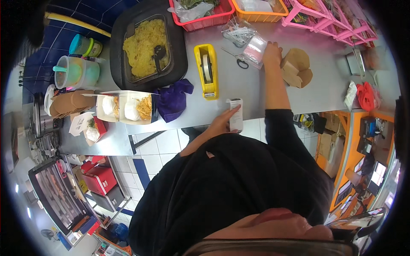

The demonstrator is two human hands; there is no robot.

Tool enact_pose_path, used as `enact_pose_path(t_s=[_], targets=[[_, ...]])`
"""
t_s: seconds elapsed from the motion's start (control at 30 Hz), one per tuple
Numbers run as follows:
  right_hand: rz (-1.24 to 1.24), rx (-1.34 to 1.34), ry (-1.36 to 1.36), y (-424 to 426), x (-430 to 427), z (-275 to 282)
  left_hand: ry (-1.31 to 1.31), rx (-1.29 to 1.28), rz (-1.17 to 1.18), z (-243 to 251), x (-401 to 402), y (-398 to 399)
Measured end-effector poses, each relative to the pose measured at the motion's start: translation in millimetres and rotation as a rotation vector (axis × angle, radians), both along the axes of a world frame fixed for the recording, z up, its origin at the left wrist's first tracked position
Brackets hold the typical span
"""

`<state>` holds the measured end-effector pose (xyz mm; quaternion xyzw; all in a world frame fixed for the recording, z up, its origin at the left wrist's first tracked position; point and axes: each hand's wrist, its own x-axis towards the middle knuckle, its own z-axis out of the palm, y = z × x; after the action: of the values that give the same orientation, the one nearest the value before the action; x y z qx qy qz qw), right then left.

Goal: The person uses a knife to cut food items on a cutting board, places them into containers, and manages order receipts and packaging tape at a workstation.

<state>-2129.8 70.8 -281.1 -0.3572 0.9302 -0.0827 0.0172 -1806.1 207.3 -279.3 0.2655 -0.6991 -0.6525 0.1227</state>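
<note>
Between the fingers and thumb of my left hand [221, 122] is a printed paper slip [236, 116], held at the front edge of the metal table [246, 83]. My right hand [273, 53] reaches across the table to the edge of some clear plastic sachets [254, 49]; its fingertips are partly hidden, so a grip cannot be made out. Black-handled scissors [242, 64] lie left of the sachets, below a clear pack of thin white sticks [238, 31]. An open kraft paper box [297, 68] stands right of my right forearm. A yellow tape dispenser [206, 72] is farther left.
A black-rimmed cooker of yellow food [144, 48] stands back left. Nearer are a purple cloth [173, 100] and open boxes of rice and fried food [133, 108]. Red [205, 19] and orange [261, 11] baskets and a pink rack [326, 22] line the back.
</note>
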Motion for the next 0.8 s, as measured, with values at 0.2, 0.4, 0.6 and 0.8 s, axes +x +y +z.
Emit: enact_pose_path(t_s=[0.2, 0.4, 0.6, 0.8], targets=[[0.358, 0.227, 0.062, 25.4, -11.6, 1.3, -0.128, -0.291, -0.067, 5.0, -16.9, -20.1], [0.713, 0.208, 0.297, 49.5, -6.6, 7.6, -0.042, -0.178, 0.012, 0.9, -42.9, -43.5], [0.825, -0.035, 0.460, 71.2, -11.7, 44.8, -0.376, -0.595, 0.164, -16.4, -53.4, -48.9], [0.449, -0.893, -0.841, 148.4, 67.2, 47.0, -0.471, -0.595, 0.207, -11.2, -49.1, -42.4]])
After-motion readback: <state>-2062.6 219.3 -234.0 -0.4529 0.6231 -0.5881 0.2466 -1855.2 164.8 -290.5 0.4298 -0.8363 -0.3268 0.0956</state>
